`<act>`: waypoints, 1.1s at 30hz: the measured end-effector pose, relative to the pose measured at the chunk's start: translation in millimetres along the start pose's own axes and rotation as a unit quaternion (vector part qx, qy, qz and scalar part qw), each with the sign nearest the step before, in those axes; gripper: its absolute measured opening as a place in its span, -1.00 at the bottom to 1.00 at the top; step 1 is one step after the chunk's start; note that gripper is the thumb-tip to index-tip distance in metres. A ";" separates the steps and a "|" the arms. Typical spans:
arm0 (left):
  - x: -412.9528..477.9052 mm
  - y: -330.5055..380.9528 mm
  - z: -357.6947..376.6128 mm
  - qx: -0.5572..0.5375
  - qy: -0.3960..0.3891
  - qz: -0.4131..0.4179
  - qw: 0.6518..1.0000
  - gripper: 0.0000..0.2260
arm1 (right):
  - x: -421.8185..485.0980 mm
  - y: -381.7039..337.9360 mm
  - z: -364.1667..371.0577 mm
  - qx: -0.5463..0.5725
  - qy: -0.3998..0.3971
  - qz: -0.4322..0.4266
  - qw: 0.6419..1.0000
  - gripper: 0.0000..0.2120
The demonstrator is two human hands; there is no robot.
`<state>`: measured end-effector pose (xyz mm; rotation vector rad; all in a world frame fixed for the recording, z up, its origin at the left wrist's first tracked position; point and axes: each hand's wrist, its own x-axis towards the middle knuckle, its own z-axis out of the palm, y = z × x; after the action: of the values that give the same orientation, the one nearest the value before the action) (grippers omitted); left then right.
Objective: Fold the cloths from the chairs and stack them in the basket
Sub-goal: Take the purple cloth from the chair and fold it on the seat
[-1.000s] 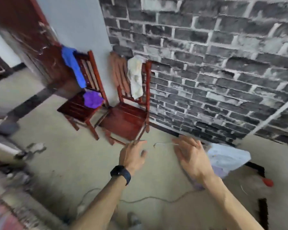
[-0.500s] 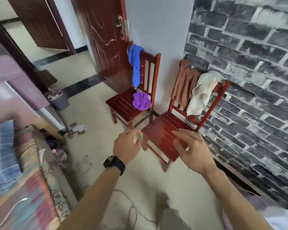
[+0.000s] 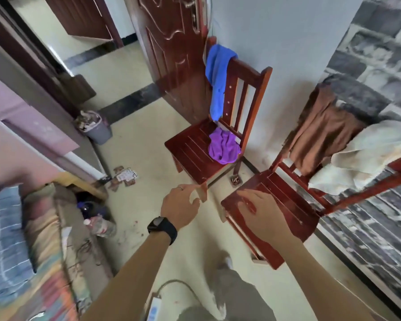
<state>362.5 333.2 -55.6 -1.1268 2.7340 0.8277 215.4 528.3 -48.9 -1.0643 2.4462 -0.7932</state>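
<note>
Now the left grip (image 3: pixel 180 205) and right grip (image 3: pixel 262 216) are wide and empty, so best take the brown cloth (image 3: pixel 322 130) ahead of them.

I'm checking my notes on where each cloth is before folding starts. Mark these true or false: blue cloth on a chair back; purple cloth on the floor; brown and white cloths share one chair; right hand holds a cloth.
1. The blue cloth hangs over the backrest of the chair by the door. True.
2. The purple cloth lies on the floor. False: it lies bunched on the seat of the chair by the door.
3. The brown cloth and the white cloth are both draped over the backrest of the chair by the brick wall. True.
4. The right hand grips the white cloth. False: it holds nothing and is open over that chair's seat.
</note>
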 end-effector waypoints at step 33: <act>582.2 -169.6 198.5 0.213 -0.291 0.094 0.928 -0.29 | 497.6 171.3 268.3 0.091 -0.040 0.415 0.904 -0.08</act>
<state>25.6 -34.7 -453.4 -0.4434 2.3559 0.4434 -64.7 156.3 -412.4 0.0608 2.3498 -0.6302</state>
